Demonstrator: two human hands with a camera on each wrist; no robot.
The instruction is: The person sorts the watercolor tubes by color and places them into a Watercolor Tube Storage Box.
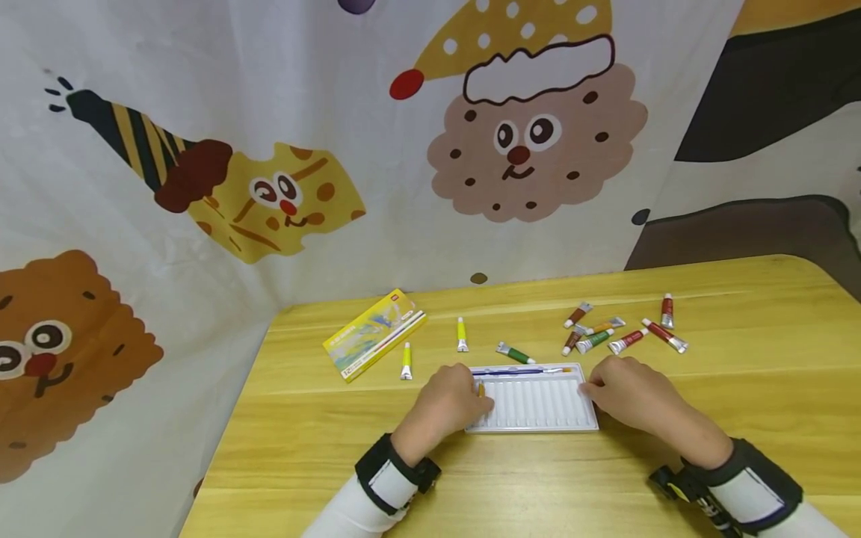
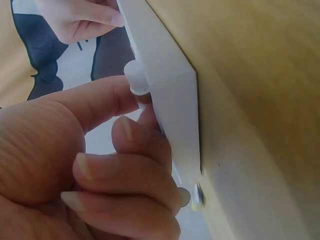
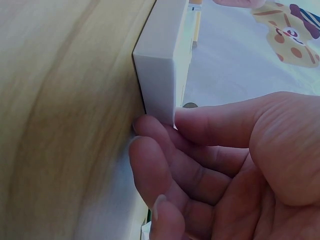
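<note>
A white plastic paint tray [image 1: 538,403] with a row of narrow slots lies on the table between both hands. My left hand [image 1: 452,400] pinches a small ochre paint tube [image 1: 481,390] over the tray's left end. In the left wrist view, the tube's white cap [image 2: 136,77] shows between thumb and fingers, close to the tray wall [image 2: 172,95]. At the other end, my right hand [image 1: 628,392] pinches the tray's right edge, thumb on the rim and fingers against the outer wall [image 3: 155,82]. A blue-handled paintbrush [image 1: 518,371] lies in the tray's back channel.
Behind the tray lie a dark green tube [image 1: 516,353] and two yellow tubes [image 1: 461,334]. Several red, brown, green and orange tubes [image 1: 627,341] are scattered at back right. A yellow paint box [image 1: 374,334] rests at back left, before a printed cloth [image 1: 377,246].
</note>
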